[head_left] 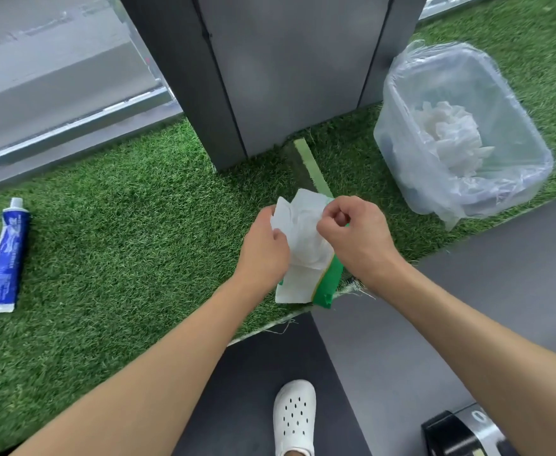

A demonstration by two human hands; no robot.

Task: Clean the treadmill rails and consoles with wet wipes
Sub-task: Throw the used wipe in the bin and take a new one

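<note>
Toothpaste tube (3, 258) lay on the artificial grass (121, 241) at nine o'clock. At centre, the left hand (265, 248) and right hand (358, 235) each had a grip pinched on a white wet wipe (303, 225) over the green wipes pack (330, 278). A lined bin (391, 133) of crumpled wipes (451, 139) stood at two o'clock.

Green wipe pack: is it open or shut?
Open: a white wipe sticks out of the pack, pinched by the left hand and right hand.

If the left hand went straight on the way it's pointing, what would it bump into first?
The white wipe that the left hand is pinching. Just beyond it, probably the right hand, though depth is hard to judge from this one view.
</note>
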